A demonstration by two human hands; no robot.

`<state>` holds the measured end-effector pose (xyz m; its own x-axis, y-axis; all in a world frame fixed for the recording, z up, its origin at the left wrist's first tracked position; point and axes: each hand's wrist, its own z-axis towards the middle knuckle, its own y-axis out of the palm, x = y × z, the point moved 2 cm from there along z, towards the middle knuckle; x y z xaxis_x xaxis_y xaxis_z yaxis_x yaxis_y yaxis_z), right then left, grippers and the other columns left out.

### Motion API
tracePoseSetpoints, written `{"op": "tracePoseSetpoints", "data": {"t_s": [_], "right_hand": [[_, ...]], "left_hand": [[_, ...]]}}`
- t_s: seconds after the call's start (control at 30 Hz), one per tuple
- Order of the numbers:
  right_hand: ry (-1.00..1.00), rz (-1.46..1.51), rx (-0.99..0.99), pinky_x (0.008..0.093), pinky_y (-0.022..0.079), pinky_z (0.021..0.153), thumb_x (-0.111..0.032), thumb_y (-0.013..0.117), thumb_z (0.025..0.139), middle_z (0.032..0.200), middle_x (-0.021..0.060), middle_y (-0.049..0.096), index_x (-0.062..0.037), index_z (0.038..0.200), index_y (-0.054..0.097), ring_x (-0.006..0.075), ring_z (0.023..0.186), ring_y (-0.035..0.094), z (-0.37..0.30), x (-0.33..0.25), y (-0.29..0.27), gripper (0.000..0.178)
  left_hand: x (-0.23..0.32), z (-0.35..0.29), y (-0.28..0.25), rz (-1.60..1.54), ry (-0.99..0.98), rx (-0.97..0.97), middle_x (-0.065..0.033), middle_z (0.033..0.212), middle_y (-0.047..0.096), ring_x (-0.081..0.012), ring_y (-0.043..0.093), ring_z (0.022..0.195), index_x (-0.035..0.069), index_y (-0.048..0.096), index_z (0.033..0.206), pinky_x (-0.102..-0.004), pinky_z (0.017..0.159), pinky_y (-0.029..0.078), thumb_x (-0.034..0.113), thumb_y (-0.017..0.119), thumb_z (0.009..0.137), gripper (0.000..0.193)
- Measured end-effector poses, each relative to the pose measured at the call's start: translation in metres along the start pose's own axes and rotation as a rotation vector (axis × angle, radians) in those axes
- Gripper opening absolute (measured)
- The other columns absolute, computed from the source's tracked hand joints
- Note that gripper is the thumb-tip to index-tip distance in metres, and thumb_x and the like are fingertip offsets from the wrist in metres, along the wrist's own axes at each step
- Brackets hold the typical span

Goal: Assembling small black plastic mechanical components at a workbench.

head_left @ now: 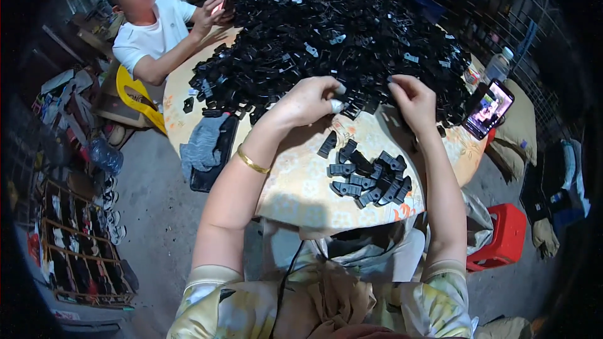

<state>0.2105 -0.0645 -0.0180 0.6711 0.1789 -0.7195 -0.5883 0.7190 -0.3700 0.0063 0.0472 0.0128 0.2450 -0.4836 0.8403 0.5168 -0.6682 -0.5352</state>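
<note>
My left hand (312, 102), with a pale wrap on the thumb, is curled at the near edge of a large heap of black plastic clip-like parts (301, 31). Its fingertips are bent toward the parts, and whatever lies between them is hidden. To its right, my right hand (416, 102) is also bent at the heap's edge, thumb and forefinger tips close together. I cannot make out what they hold against the black parts. Between my forearms, nearer my body, lies a small group of black plastic parts (370, 179) on the flowered tablecloth (289, 182).
A person in a white shirt (160, 34) sits at the far left with a phone. On the table's left stand a dark tray (204, 179) and a grey cloth (202, 144). At right are a propped phone (488, 110), a clear bottle (499, 64) and a red stool (502, 235).
</note>
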Motion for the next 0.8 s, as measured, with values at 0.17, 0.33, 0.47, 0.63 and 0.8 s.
{"op": "tracePoseSetpoints", "data": {"t_s": [0.17,0.33,0.47,0.63,0.8], "right_hand": [[-0.286,-0.241,-0.185,0.0335,0.048,0.076,-0.010,0.066,0.074,0.089,0.0103,0.064,-0.0031,0.091,0.066,0.0276,0.086,0.059,-0.008,-0.011,0.009,0.018],[-0.395,-0.360,-0.244,0.0345,0.046,0.081,-0.009,0.068,0.072,0.097,0.0105,0.062,-0.0031,0.097,0.063,0.0282,0.094,0.055,-0.016,-0.015,0.018,0.026],[-0.389,-0.428,-0.283,0.0357,0.045,0.079,-0.008,0.068,0.072,0.094,0.0095,0.062,-0.0024,0.090,0.062,0.0285,0.091,0.055,-0.016,-0.013,0.026,0.020],[-0.390,-0.416,-0.204,0.0352,0.046,0.073,-0.008,0.068,0.070,0.089,0.0094,0.062,-0.0022,0.085,0.060,0.0273,0.085,0.056,-0.014,-0.013,0.023,0.018],[-0.317,-0.276,-0.002,0.0310,0.045,0.064,-0.008,0.062,0.074,0.083,0.0103,0.055,-0.0037,0.104,0.055,0.0220,0.072,0.054,-0.013,-0.019,0.019,0.031]], "left_hand": [[-0.004,0.002,0.016,0.313,0.108,-0.321,-0.0105,0.085,0.065,-0.0159,0.060,0.079,-0.001,0.061,0.102,-0.0289,0.073,0.048,0.001,0.064,0.073,0.029],[-0.009,0.001,0.029,0.282,0.181,-0.385,-0.0160,0.091,0.066,-0.0243,0.063,0.084,0.001,0.064,0.101,-0.0323,0.076,0.047,0.011,0.064,0.075,0.028],[-0.008,0.002,0.025,0.236,0.191,-0.352,-0.0113,0.093,0.067,-0.0173,0.062,0.084,0.003,0.063,0.105,-0.0292,0.076,0.048,0.013,0.063,0.081,0.026],[-0.015,0.016,0.004,0.312,0.165,0.275,-0.0096,0.077,0.066,-0.0127,0.061,0.067,0.002,0.066,0.092,-0.0274,0.061,0.048,0.014,0.063,0.081,0.017],[-0.029,0.047,-0.009,0.486,0.191,0.600,-0.0180,0.086,0.062,-0.0306,0.060,0.083,0.004,0.067,0.089,-0.0367,0.077,0.048,0.005,0.060,0.075,0.016]]}}
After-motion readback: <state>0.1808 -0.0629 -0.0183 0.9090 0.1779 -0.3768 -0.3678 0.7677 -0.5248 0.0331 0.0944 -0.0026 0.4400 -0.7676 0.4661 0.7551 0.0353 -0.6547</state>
